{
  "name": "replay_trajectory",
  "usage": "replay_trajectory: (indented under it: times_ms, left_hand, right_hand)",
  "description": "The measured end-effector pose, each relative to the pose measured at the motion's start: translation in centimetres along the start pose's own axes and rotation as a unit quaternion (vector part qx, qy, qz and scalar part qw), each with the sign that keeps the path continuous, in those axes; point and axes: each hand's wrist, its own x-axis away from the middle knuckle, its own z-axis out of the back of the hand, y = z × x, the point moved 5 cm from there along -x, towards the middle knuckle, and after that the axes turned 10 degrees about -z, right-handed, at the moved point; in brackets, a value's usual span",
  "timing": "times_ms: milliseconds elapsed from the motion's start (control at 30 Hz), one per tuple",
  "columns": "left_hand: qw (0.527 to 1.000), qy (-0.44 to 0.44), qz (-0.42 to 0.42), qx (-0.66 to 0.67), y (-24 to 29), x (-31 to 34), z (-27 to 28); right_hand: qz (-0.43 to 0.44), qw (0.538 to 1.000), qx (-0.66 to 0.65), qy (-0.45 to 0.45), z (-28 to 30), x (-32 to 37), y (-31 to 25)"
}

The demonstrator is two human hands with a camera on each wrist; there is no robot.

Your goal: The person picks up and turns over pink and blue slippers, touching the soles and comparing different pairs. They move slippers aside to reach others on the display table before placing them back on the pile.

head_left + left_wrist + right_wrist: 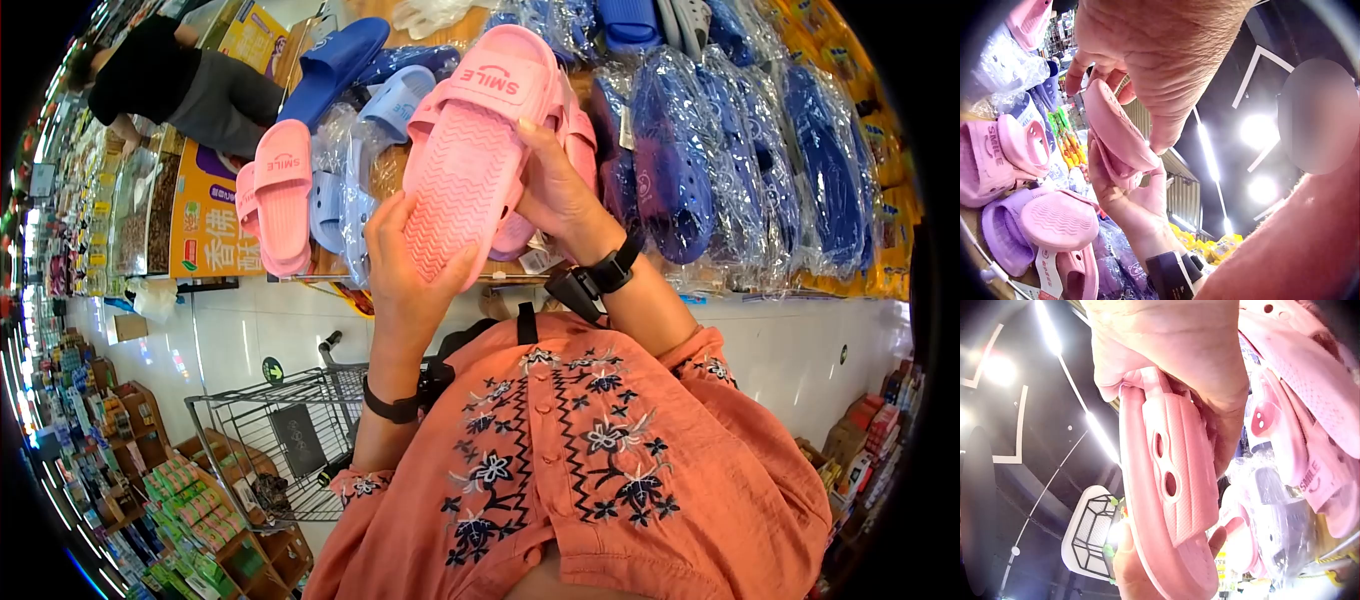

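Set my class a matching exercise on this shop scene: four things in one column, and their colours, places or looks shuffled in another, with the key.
Column 1
1. held slipper
2. shopping cart
3. shirt
4. wrapped clogs

Column 2
A. dark blue, right of the held slipper in the head view
B. wire-sided, lower left in the head view
C. pink, marked SMILE
D. orange, with a flower pattern

Pairs: 1-C, 2-B, 3-D, 4-A
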Motion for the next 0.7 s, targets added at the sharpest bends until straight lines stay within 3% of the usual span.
replay_trajectory:
  times_ms: [233,333,433,500,600,700]
  left_hand:
    - [1.0,-0.004,-0.003,-0.022,-1.2,0.4,1.3]
    - [0.998,0.028,0.012,-0.053,-4.1,0.9,3.4]
    - [0.978,0.145,0.151,-0.015,-8.8,1.5,8.3]
    - [0.969,0.174,0.13,-0.12,-14.8,3.0,12.1]
    - [0.945,0.238,0.207,-0.09,-23.9,5.9,16.2]
    - [0.933,0.237,0.26,-0.075,-29.2,7.6,17.4]
  right_hand:
    - [-0.029,0.999,-0.01,0.013,0.5,-1.8,1.5]
    - [-0.045,0.998,-0.013,0.036,1.2,-2.6,2.3]
    - [-0.067,0.996,-0.007,0.058,1.2,-3.5,3.1]
    - [-0.095,0.99,0.036,0.099,1.3,-3.7,3.4]
    - [-0.11,0.983,0.07,0.129,2.6,-4.4,4.2]
    - [-0.142,0.974,0.077,0.157,3.8,-4.9,4.6]
